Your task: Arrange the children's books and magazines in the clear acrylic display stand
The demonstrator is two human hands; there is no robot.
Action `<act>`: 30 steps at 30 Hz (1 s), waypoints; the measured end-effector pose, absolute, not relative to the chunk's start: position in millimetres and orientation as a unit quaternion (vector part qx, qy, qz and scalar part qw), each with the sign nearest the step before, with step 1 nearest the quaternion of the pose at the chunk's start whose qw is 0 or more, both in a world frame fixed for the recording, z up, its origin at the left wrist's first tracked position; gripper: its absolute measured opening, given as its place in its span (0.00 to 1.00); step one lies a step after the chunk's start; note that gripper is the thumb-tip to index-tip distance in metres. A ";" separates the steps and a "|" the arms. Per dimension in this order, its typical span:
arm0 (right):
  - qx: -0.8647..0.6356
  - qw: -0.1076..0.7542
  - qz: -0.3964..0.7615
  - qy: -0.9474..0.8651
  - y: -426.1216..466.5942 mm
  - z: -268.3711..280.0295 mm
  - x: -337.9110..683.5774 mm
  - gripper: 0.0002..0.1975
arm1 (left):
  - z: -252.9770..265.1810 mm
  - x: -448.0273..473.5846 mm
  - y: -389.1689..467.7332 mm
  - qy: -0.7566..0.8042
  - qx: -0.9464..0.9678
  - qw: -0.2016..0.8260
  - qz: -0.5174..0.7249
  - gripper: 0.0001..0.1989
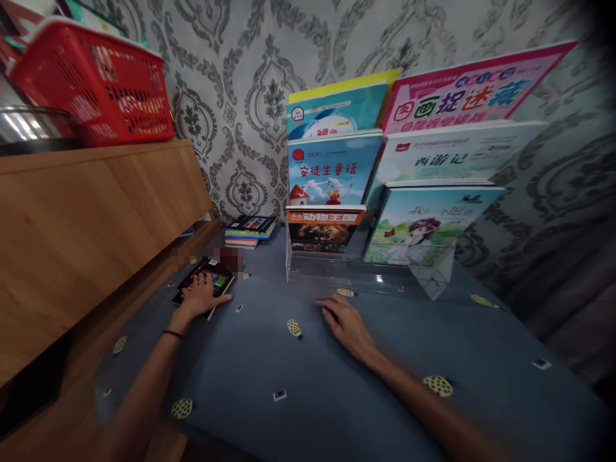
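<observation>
My left hand (pixel 199 296) lies on a dark-covered book (pixel 219 276) at the left side of the table, its fingers over the cover and its thumb stretched out past the near edge. My right hand (pixel 347 323) rests on the tabletop in front of a clear acrylic book stand (pixel 332 271), fingers extended and nothing in them. Facing me on the stand are tiers of children's books, among them an animal book with a lion (pixel 325 230), a blue fairy-tale book (pixel 332 168) and a green book with a drawn figure (pixel 428 224).
A small stack of books (pixel 250 230) sits at the back left by the wall. Left of the table stands a wooden cabinet (pixel 106 212) bearing a red plastic basket (pixel 96 83) and a metal bowl (pixel 36 125). A blue-grey cloth with pineapple prints (pixel 250 359) covers the table.
</observation>
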State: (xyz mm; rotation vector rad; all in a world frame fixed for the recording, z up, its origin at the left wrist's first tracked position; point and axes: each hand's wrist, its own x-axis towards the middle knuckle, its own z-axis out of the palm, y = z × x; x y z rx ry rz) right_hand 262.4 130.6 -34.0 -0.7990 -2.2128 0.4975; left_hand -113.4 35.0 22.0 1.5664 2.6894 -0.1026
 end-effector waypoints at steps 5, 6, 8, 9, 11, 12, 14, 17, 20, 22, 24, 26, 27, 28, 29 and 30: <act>-0.294 0.340 0.181 -0.875 124.4 -32.1 259.8 0.16 | 19.4 -72.8 -4.6 0.838 0.543 0.002 -0.060 0.45; -0.290 0.337 0.178 -0.878 122.9 -31.7 259.0 0.16 | 18.9 -64.6 -11.9 0.827 0.558 -0.003 -0.068 0.42; -0.283 0.337 0.171 -0.882 119.5 -31.3 257.3 0.16 | 17.1 -48.7 -24.3 0.801 0.592 -0.020 -0.086 0.36; -0.279 0.337 0.169 -0.883 117.5 -31.2 256.4 0.15 | 15.8 -41.1 -29.2 0.790 0.605 -0.032 -0.095 0.32; -0.269 0.339 0.166 -0.886 112.8 -30.5 254.6 0.15 | 13.4 -25.8 -36.6 0.776 0.617 -0.061 -0.114 0.28; -0.263 0.338 0.165 -0.889 110.0 -29.6 253.7 0.15 | 12.9 -18.0 -39.4 0.770 0.621 -0.076 -0.122 0.28; -0.246 0.337 0.162 -0.894 103.7 -26.8 252.4 0.15 | 14.4 -1.2 -43.6 0.756 0.634 -0.097 -0.128 0.28; -0.224 0.344 0.160 -0.898 93.7 -20.6 251.3 0.16 | 21.8 30.1 -48.7 0.731 0.666 -0.085 -0.123 0.28; -0.204 0.349 0.169 -0.899 86.1 -16.7 250.3 0.16 | 27.6 67.9 -54.2 0.708 0.696 -0.050 -0.105 0.25; -0.190 0.345 0.184 -0.901 84.0 -17.7 249.3 0.16 | 27.1 91.1 -57.6 0.683 0.727 -0.026 -0.065 0.21; -0.187 0.335 0.196 -0.903 84.3 -21.2 248.2 0.15 | 24.1 106.7 -58.8 0.661 0.750 -0.004 -0.024 0.20; -0.187 0.324 0.198 -0.906 86.1 -25.5 247.0 0.15 | 20.6 111.3 -55.7 0.648 0.762 0.009 0.001 0.19; -0.183 0.319 0.196 -0.909 87.2 -27.3 246.4 0.15 | 18.9 109.4 -52.1 0.643 0.765 0.008 0.007 0.19; -0.177 0.315 0.193 -0.912 88.2 -28.7 245.8 0.14 | 17.5 105.1 -46.9 0.639 0.769 0.004 0.012 0.19; -0.168 0.310 0.188 -0.917 89.0 -29.5 245.2 0.14 | 16.2 99.0 -40.4 0.636 0.771 -0.003 0.017 0.20; -0.160 0.306 0.182 -0.921 89.6 -29.8 244.6 0.14 | 15.1 91.8 -32.8 0.635 0.772 -0.011 0.023 0.20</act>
